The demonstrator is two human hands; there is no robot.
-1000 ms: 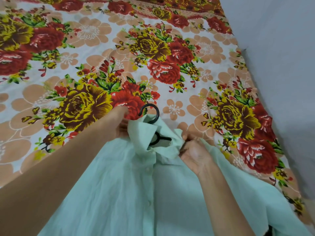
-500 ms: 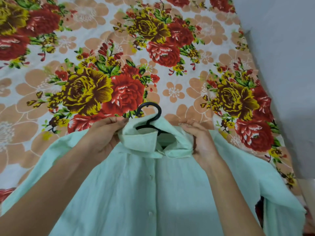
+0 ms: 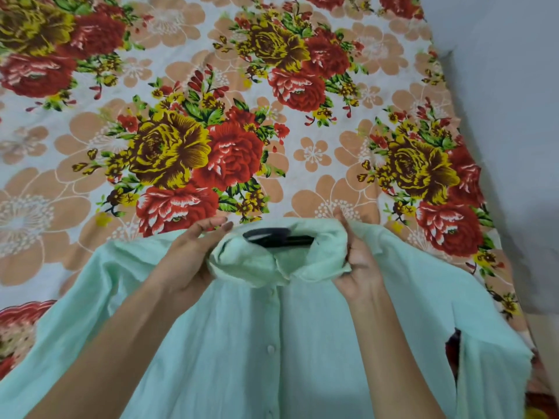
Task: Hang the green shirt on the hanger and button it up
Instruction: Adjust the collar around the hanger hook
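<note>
Change: a moment ago the black hanger's [image 3: 278,235] hook stood clear above the neckline; now only a dark, blurred stretch of it shows inside the collar [image 3: 272,264]. Both hands have settled onto the collar ends.
Shirt position: the green shirt [image 3: 287,358] lies front-up across the lower half of the frame on the floral bedsheet [image 3: 211,116], neck toward the top, sleeves spread to both lower corners.
Left hand: the left hand [image 3: 187,261] lies at the collar's left end, fingers nearly straight and pointing up-right. Thumb is hidden, so I cannot tell whether it pinches the cloth.
Right hand: the right hand [image 3: 358,267] has its fingers curled round the collar's right end, bunching it.
Done so far: the hanger sits inside the neck, so the hanging looks complete. The front panels meet down the middle, and a button [image 3: 270,349] shows on the placket, apparently fastened.
Left to do: probably straightening the collar. The neck is open at the top, and the lower placket runs out of frame, so the rest of the buttoning is unconfirmed.
Surroundings: grey wall [image 3: 499,116] along the right edge of the frame.
</note>
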